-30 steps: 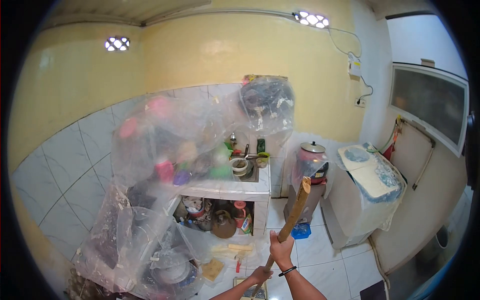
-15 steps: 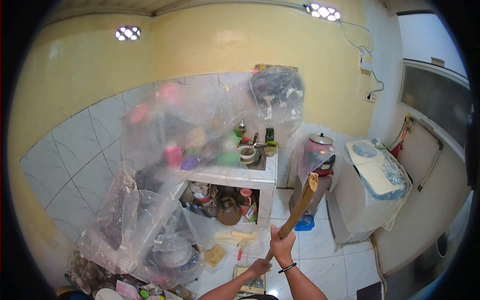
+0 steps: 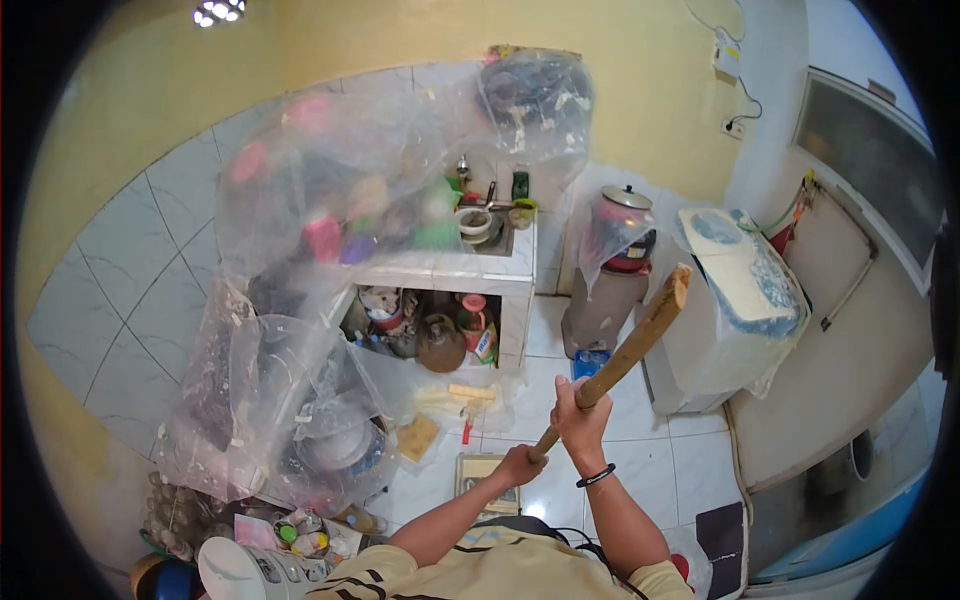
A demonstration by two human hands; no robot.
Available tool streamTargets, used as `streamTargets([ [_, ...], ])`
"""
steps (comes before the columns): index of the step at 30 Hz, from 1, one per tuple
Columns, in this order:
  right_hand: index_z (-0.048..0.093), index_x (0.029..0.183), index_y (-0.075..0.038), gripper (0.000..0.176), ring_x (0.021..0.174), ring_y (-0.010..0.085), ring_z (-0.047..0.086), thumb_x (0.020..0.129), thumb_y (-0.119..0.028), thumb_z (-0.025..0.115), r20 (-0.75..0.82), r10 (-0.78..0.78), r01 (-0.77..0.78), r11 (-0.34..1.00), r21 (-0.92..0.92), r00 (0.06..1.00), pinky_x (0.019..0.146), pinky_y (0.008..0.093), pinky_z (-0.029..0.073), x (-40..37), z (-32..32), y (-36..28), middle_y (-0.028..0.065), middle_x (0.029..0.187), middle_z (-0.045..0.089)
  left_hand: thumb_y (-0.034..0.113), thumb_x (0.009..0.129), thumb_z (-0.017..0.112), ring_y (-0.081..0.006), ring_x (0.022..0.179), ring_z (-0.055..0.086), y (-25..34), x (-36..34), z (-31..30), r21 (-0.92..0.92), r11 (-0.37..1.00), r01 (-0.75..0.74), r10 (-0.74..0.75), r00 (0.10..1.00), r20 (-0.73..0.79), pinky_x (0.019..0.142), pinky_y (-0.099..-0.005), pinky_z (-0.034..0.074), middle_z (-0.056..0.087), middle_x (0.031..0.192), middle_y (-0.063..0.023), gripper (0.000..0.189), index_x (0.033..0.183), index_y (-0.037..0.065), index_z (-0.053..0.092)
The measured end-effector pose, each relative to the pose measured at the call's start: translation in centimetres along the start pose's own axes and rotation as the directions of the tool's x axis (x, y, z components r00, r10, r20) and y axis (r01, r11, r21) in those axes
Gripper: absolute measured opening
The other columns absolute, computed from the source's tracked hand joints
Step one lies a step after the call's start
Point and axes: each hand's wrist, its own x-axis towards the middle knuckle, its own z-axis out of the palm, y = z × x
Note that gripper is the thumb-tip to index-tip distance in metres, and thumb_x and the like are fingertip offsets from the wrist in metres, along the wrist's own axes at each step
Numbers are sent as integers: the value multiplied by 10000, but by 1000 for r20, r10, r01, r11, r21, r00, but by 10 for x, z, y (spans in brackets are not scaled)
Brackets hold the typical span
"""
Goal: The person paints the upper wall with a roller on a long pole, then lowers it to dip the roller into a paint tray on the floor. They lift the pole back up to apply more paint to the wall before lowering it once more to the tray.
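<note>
Both of my hands are closed around one long wooden pole (image 3: 637, 345), which slants up and to the right in front of me. My left hand (image 3: 522, 466) grips it low down. Higher up, my right hand (image 3: 582, 413) is wrapped round the pole, with a dark band on that wrist. The pole's cut upper end points toward the washing machine (image 3: 720, 300) and is held in the air. Below my left hand, a shallow framed tray (image 3: 487, 482) lies on the tiled floor, partly hidden by my arm.
Clear plastic sheeting (image 3: 350, 160) covers the counter and the things at the left. A grey stand (image 3: 603, 312) carries a lidded pot (image 3: 626, 198). Beneath the counter is a gas cylinder (image 3: 440, 345). A white bucket (image 3: 235, 568) stands at lower left, a dark mat (image 3: 722, 545) at lower right.
My view has tipped downward, so the room sits higher in the picture and my shirt shows. The pole's upper end has swung right and leans more; both hands keep their grip.
</note>
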Motion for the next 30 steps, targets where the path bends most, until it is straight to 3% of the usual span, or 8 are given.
streamTargets([
  [5, 429, 630, -74, 320, 376, 81, 450, 887, -80, 620, 4, 73, -73, 989, 126, 997, 359, 244, 353, -5, -15, -45, -12, 491, 451, 387, 834, 637, -239, 549, 594, 18, -4, 5, 33, 996, -83, 84, 996, -8, 565, -412, 458, 616, 603, -170, 425, 729, -25, 631],
  [8, 436, 631, -68, 316, 392, 71, 463, 889, -69, 619, -6, 45, -44, 992, 121, 999, 368, 236, 349, -4, -21, -48, -20, 498, 454, 363, 835, 613, -402, 733, 642, 38, -11, 0, 45, 998, -44, 43, 999, 4, 642, -452, 495, 630, 704, -241, 361, 823, 6, 669],
  [17, 430, 647, -65, 321, 392, 87, 421, 905, -101, 617, 26, 6, -9, 992, 126, 1000, 394, 245, 366, -3, -27, -64, 3, 497, 431, 407, 819, 668, -396, 695, 629, 53, -13, -6, 57, 989, -139, 140, 990, -23, 616, -442, 476, 601, 661, -235, 424, 742, -9, 628],
  [20, 435, 639, -69, 323, 392, 69, 426, 902, -88, 621, 39, 27, -32, 989, 141, 999, 385, 235, 358, 3, -19, -63, -7, 497, 441, 381, 853, 647, -353, 581, 537, 49, -7, -11, -30, 995, -99, 100, 995, 17, 589, -431, 452, 591, 638, -209, 406, 741, -8, 615],
  [21, 440, 636, -65, 320, 400, 69, 440, 903, -83, 615, 64, 5, -13, 992, 125, 998, 389, 234, 361, 2, -19, -64, -4, 499, 446, 374, 864, 643, -279, 531, 458, 53, -10, -16, -4, 992, -124, 124, 992, 32, 563, -412, 436, 571, 605, -193, 402, 740, -7, 613],
  [25, 455, 629, -68, 313, 407, 66, 460, 900, -77, 611, 43, -31, 27, 995, 96, 999, 390, 226, 353, -3, -15, -64, -14, 499, 460, 369, 859, 645, -290, 536, 482, 42, -8, -13, 9, 980, -197, 197, 980, 33, 570, -405, 439, 576, 607, -193, 396, 725, -2, 611],
  [26, 459, 625, -69, 314, 408, 62, 464, 897, -77, 616, 41, -17, 14, 998, 62, 999, 390, 224, 348, -1, -12, -54, -17, 498, 467, 365, 860, 641, -298, 585, 557, 40, -6, -17, 6, 998, -70, 70, 997, 38, 595, -413, 449, 599, 646, -197, 386, 739, -1, 617],
  [30, 463, 618, -55, 319, 411, 54, 460, 887, -83, 632, 8, -118, 117, 992, 54, 993, 387, 225, 332, -12, -8, -77, -15, 489, 483, 378, 867, 635, -186, 565, 539, 33, -12, -14, -86, 915, -394, 390, 919, -65, 578, -404, 444, 582, 612, -180, 417, 733, -17, 614],
])
